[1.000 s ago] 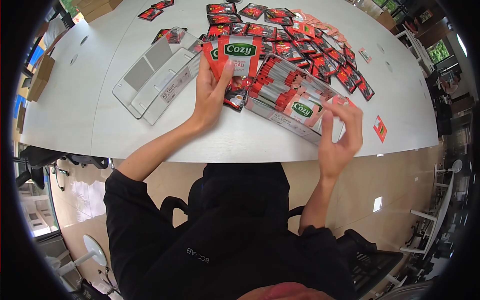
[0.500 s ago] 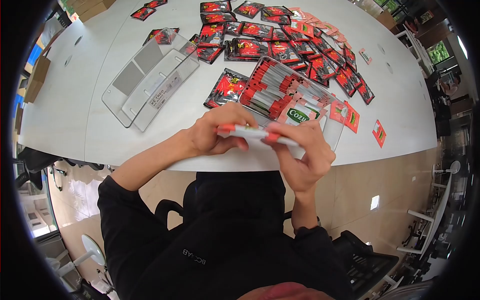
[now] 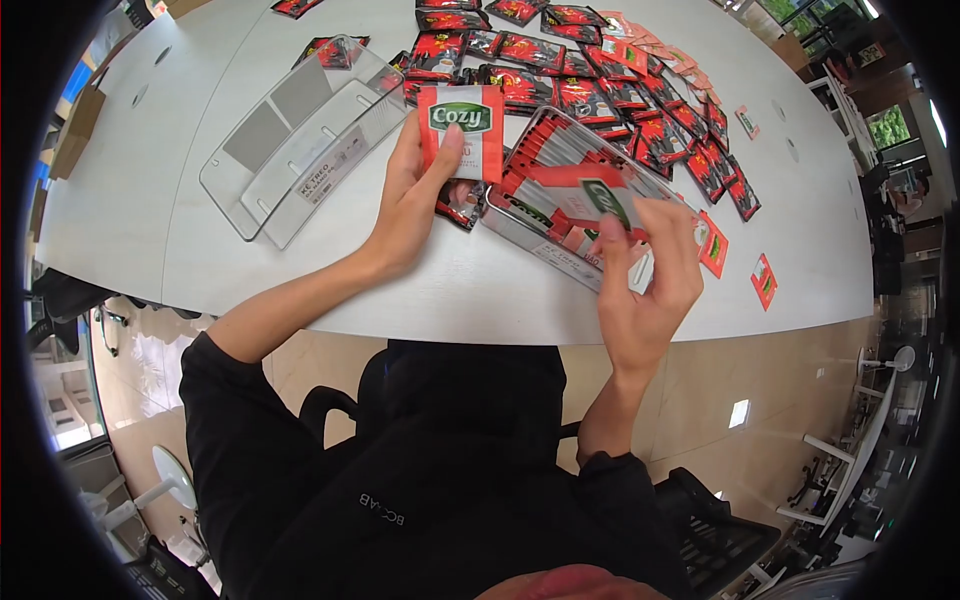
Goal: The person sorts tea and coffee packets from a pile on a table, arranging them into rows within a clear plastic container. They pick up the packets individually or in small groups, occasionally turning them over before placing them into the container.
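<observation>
My left hand (image 3: 398, 225) grips a red and white Cozy tea sachet (image 3: 484, 150), held upright with the thumb across its front. Whether more sachets lie behind it cannot be seen. In my right hand (image 3: 652, 290) is another Cozy tea sachet (image 3: 572, 200), tilted and slightly blurred, pinched between thumb and fingers over a clear plastic box (image 3: 535, 238). Rows of red and white sachets (image 3: 560, 143) stand inside that box. My right hand and its sachet hide part of the box's right end.
A second clear plastic box (image 3: 250, 222) with a label lies at the left. Behind the boxes spreads a heap of red and black packets (image 3: 585, 100). Pink-red sachets (image 3: 625, 55) lie at the far right, and a single red sachet (image 3: 763, 282) near the right edge.
Both hands were together at the table's front edge around blurred sachets. They have moved apart: the left went up with one upright, the right moved rightward with another over the box.
</observation>
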### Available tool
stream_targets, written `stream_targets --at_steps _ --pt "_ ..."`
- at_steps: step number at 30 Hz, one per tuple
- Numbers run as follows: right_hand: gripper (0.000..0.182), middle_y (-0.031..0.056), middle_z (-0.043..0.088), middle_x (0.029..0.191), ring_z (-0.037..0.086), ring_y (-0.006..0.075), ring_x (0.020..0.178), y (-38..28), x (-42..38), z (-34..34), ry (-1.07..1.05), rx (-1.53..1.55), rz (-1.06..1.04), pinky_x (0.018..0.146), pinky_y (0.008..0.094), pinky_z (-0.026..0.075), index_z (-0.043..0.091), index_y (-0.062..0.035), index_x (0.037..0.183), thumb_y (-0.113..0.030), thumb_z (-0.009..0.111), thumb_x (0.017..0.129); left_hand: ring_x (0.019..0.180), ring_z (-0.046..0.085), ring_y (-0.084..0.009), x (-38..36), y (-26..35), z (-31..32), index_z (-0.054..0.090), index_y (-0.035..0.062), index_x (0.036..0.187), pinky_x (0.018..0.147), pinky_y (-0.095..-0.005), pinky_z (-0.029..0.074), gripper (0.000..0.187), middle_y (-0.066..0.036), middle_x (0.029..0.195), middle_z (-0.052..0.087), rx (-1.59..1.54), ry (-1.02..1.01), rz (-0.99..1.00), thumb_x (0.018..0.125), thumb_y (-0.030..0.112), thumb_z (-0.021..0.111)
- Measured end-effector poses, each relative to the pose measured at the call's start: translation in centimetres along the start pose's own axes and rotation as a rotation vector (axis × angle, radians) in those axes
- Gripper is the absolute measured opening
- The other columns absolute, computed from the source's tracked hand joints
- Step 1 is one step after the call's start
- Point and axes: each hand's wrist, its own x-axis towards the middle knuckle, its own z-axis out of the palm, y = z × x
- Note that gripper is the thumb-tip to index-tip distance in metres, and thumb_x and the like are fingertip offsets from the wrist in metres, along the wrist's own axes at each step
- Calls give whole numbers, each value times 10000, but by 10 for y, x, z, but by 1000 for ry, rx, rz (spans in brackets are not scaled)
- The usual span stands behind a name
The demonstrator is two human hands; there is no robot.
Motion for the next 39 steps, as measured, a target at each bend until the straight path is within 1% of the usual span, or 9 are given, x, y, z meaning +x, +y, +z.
stream_targets --at_steps 4,6,8,10,13,22,26,31,39 --pt "249 47 693 877 637 110 640 -9 16 1 29 2 69 495 248 427 712 -38 1042 61 723 815 658 514 -33 1 1 0 454 86 1264 575 -191 406 273 -8 932 647 6 5 -66 1077 285 449" --pt "239 44 708 850 668 116 616 7 26 1 124 -44 -65 518 244 461 715 -46 1032 66 721 821 658 515 -35 1 1 -2 461 84 1255 576 -191 409 274 -12 932 648 -2 5 -67 1076 291 451" --pt "224 48 713 822 687 115 638 6 35 -2 99 -20 34 545 241 481 715 -46 1025 64 714 830 658 517 -37 1 0 -1 468 81 1245 577 -190 412 275 -15 932 649 -10 2 -72 1075 297 454" --pt "183 64 718 812 688 148 648 2 39 -2 0 -43 98 599 282 492 713 -52 1013 13 714 842 608 476 -33 1 1 2 490 74 1186 562 -196 400 263 -9 849 614 -37 31 -105 1072 310 469" --pt "129 65 673 778 607 261 683 12 39 6 -299 -302 -147 709 364 460 720 -82 972 -91 711 844 603 474 -42 2 -1 0 490 70 1198 565 -202 400 278 -11 847 613 -48 23 -114 1071 316 468" --pt "49 65 636 766 577 274 683 8 46 5 -406 -132 43 707 383 450 716 -58 876 -80 705 833 601 476 -44 2 2 0 493 67 1192 561 -202 391 272 -8 845 610 -45 23 -133 1065 306 483" --pt "58 69 642 757 579 276 671 11 45 8 -413 -128 10 700 376 449 715 -55 878 -78 701 828 601 479 -41 1 1 2 493 64 1189 557 -203 391 274 -10 842 610 -50 30 -134 1062 307 492" --pt "69 55 655 759 587 245 790 7 52 12 -434 -339 -163 724 384 453 736 -57 851 -105 712 807 603 479 -36 0 2 1 496 61 1174 552 -203 389 273 -11 834 609 -26 25 -121 1061 310 496" --pt "89 32 586 841 551 227 897 10 58 12 -535 -389 -149 780 370 434 758 -59 840 -121 744 778 601 479 -32 1 0 1 503 63 1143 554 -199 389 263 -3 819 609 -25 20 -100 1059 313 503"
